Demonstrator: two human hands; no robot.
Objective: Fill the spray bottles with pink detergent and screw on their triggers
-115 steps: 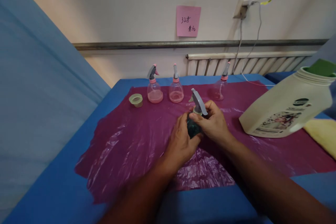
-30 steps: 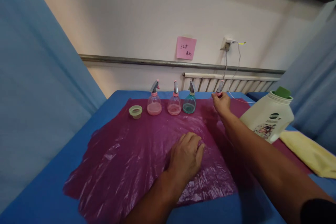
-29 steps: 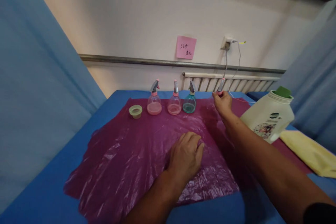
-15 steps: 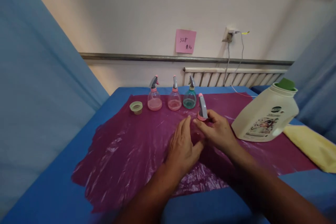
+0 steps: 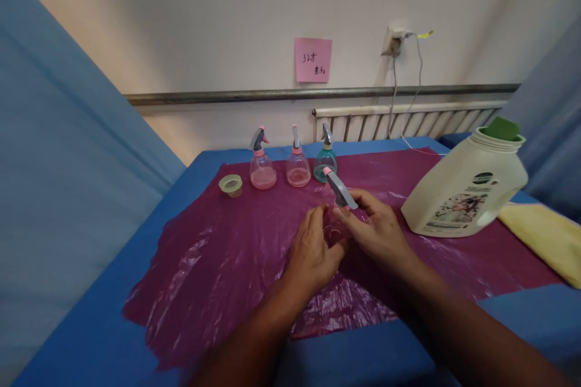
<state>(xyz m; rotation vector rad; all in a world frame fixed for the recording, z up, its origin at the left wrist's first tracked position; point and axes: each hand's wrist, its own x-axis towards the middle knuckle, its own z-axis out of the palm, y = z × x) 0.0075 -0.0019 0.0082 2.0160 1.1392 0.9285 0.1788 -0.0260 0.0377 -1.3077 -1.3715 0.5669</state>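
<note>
Between my hands a clear pink spray bottle (image 5: 334, 228) stands on the purple plastic sheet, its grey trigger head (image 5: 340, 188) with a pink nozzle pointing to the far left. My left hand (image 5: 313, 249) curls around the left side of the bottle's body. At the neck, the thumb and fingers of my right hand (image 5: 380, 228) close on the collar below the trigger head. Much of the bottle is hidden by my fingers. Beyond it stand two pink spray bottles (image 5: 262, 176) and a teal spray bottle (image 5: 325, 166), each with liquid inside.
A small pale green cup (image 5: 231, 185) sits at the left. To the right are a large cream jug (image 5: 463, 187) with a green scoop (image 5: 502, 128) in its mouth and a folded yellow cloth (image 5: 544, 239). The purple sheet (image 5: 218, 290) covers a blue surface; blue curtains (image 5: 59, 151) hang at both sides.
The trigger head in my right hand has turned, its nozzle swinging to the left. My left hand stays around the bottle's body. The view has shifted slightly.
</note>
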